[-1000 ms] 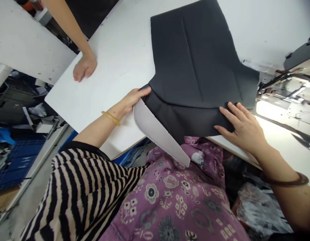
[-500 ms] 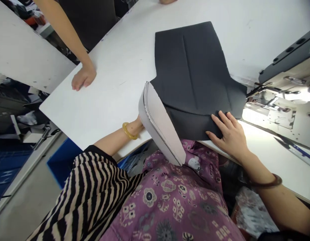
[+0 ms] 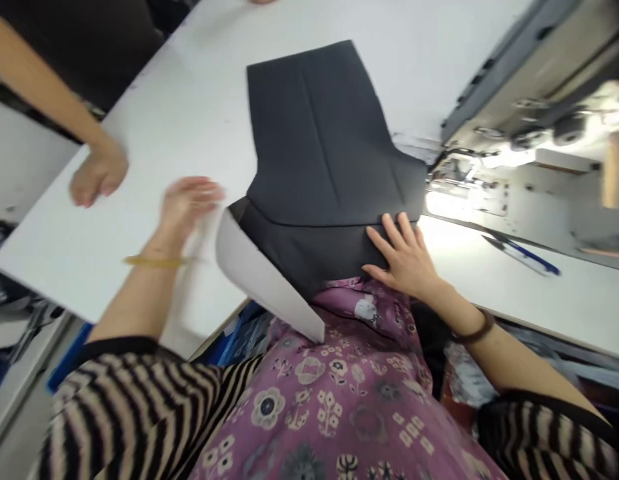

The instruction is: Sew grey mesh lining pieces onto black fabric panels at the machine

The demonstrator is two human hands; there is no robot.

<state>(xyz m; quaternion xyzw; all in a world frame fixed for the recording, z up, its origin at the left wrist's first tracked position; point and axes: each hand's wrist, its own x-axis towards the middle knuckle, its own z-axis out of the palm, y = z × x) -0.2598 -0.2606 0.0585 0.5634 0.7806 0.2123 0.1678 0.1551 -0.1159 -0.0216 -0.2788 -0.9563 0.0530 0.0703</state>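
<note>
A dark, sewn panel of leather-like sheet (image 3: 324,147) lies on the white table, with raised seams along it. Its left side is folded up, showing a pale backing (image 3: 262,270) that hangs over the table edge onto my purple patterned apron. My right hand (image 3: 407,257) rests flat on the panel's near right part, fingers spread. Off to the left of the fold, my left hand (image 3: 187,203) hovers over the table, blurred by motion, with fingers stretched out and nothing visible in them. The panel's right corner reaches the lit needle area of a sewing machine (image 3: 459,177).
Blue-handled scissors or snips (image 3: 522,255) lie on the table (image 3: 579,287) right of my right hand. A co-worker's hand (image 3: 99,175) leans on the table's left part. Below the near edge are a blue bin (image 3: 72,353) and clear plastic (image 3: 464,373).
My left hand has come out from behind the folded pale side and moved left, away from the panel. My right hand stays on the panel. The whole view has shifted to the right.
</note>
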